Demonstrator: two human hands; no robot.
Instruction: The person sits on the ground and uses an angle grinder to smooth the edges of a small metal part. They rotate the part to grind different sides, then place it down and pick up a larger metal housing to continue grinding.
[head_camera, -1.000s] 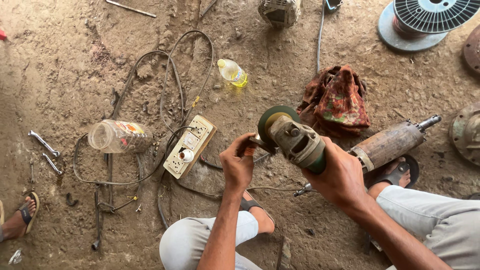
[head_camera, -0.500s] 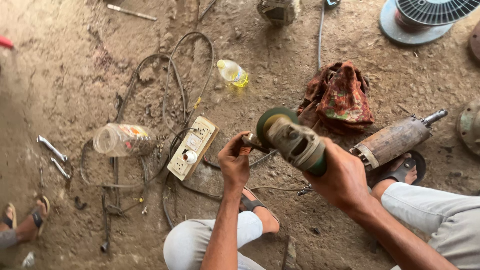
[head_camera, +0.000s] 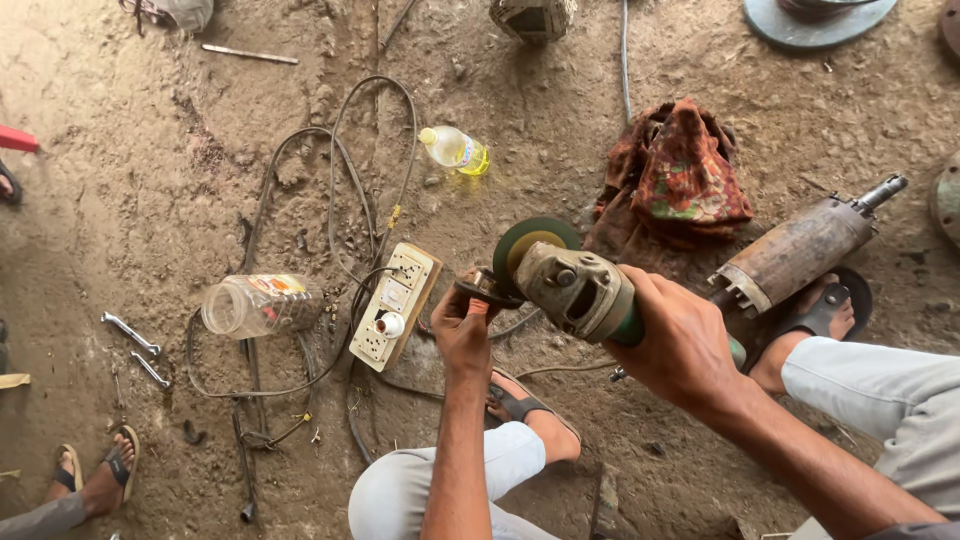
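Dirt floor (head_camera: 150, 120): one grinder (head_camera: 575, 290), two bottles (head_camera: 262, 305) (head_camera: 455, 150), two spanners (head_camera: 140, 350).

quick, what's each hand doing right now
Left hand: closed on a small dark tool held against the disc of the angle grinder.
Right hand: closed around the angle grinder's body.

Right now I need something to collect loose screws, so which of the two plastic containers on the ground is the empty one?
The clear jar lying on its side left of the power strip. It looks empty; the small bottle farther up holds yellow liquid.
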